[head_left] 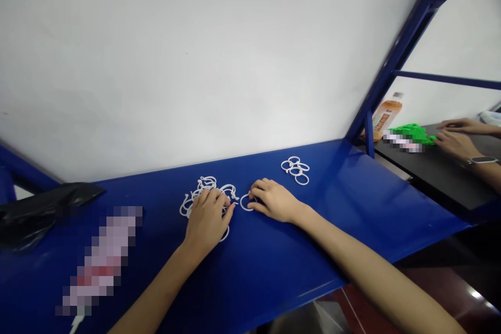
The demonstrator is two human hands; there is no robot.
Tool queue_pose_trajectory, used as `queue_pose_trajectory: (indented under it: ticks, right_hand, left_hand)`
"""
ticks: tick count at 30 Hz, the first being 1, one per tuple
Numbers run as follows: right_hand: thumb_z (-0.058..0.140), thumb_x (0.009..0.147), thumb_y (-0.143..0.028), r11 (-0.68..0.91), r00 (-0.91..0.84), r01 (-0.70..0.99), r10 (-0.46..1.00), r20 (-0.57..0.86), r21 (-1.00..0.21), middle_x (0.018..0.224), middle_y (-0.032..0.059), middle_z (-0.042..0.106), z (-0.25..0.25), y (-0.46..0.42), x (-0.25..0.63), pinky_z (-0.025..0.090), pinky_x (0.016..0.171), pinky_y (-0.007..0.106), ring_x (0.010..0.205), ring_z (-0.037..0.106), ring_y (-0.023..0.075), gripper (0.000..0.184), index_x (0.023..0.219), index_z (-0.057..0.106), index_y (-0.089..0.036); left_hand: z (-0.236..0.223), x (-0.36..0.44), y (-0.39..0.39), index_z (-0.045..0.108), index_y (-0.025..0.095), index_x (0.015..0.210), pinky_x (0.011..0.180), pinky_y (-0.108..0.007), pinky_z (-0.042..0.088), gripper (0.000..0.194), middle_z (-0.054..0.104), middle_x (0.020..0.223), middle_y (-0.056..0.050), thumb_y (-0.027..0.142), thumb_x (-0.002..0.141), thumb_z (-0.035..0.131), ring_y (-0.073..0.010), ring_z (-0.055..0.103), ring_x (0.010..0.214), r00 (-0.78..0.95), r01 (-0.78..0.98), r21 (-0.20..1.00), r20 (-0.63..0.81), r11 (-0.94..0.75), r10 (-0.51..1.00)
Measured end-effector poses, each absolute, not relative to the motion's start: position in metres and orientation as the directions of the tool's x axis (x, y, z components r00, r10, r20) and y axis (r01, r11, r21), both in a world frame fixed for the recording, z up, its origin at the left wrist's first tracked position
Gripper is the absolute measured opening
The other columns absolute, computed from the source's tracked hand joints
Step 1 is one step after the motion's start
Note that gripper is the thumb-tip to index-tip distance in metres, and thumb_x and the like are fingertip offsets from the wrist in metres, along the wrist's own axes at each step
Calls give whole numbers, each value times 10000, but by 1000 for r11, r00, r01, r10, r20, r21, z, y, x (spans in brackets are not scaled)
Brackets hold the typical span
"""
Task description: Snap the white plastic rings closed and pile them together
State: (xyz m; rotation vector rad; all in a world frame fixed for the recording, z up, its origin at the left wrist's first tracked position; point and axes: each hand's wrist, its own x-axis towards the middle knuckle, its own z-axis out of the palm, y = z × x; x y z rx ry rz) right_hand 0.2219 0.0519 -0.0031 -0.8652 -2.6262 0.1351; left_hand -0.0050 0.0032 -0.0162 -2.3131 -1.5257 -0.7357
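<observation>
My left hand (pixel 209 211) lies over a loose heap of thin white rings (pixel 188 206), its fingers spread and its thumb apart. Some rings in the heap look unfastened, with small knobs at their ends; part of the heap is hidden under the palm. Just to the right, my right hand (pixel 274 200) pinches the edge of a single white ring (pixel 243 202) that rests on the blue table (pixel 274 255). Farther back on the right, several closed white rings (pixel 301 179) lie together in a small group.
A black plastic bag (pixel 47 209) and a blurred-out packet (pixel 105 261) lie on the left. A white wall stands behind the table, with a blue frame post (pixel 395 57) at right. Beyond it, another person's hands (pixel 456 143) touch green material (pixel 415 133) near a bottle (pixel 385 117).
</observation>
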Motion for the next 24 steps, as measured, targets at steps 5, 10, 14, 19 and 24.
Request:
queue_pose_trajectory:
  ticks: [5,10,14,19,24]
  right_hand:
    - [591,963,-312,784,-718,546,619,318,-294,1021,97,664,-5,62,235,486,903,356,954,611,206,165,974,663,-164]
    - [513,904,-24,723,-642,505,680,355,-472,982,71,668,-12,69,243,513,824,299,896,632,173,192,977,619,-167]
    - [553,903,-66,645,-587,435,732,345,-628,911,31,667,-9,65,242,527,745,273,785,641,146,177,1035,578,-181]
    - [563,917,-103,717,-613,267,642,460,-644,1040,52,600,2,46,230,543,788,286,841,625,133,129,1013,552,-189]
    - [538,955,-151,756,-647,238,591,481,-610,1054,63,563,10,31,220,544,808,302,869,597,141,64,1005,536,-190]
  left_hand:
    - [-15,-6,4,594,218,755,828,-417,410,183,619,838,-49,286,921,558,-262,528,888,274,937,53,497,-344,824]
    - [-14,-7,5,553,218,734,822,-411,410,214,613,808,-37,324,918,582,-252,532,861,270,929,84,516,-362,813]
    - [-11,-4,2,599,209,836,879,-404,423,153,653,865,-37,299,950,552,-234,557,902,334,865,126,577,-486,745]
    - [-11,2,-1,628,208,1178,969,-397,433,236,698,1050,-56,247,972,520,-222,593,1012,428,780,126,608,-613,669]
    - [-11,2,-2,651,212,1119,957,-391,445,193,711,1026,-43,240,974,526,-213,600,989,456,748,144,597,-648,660]
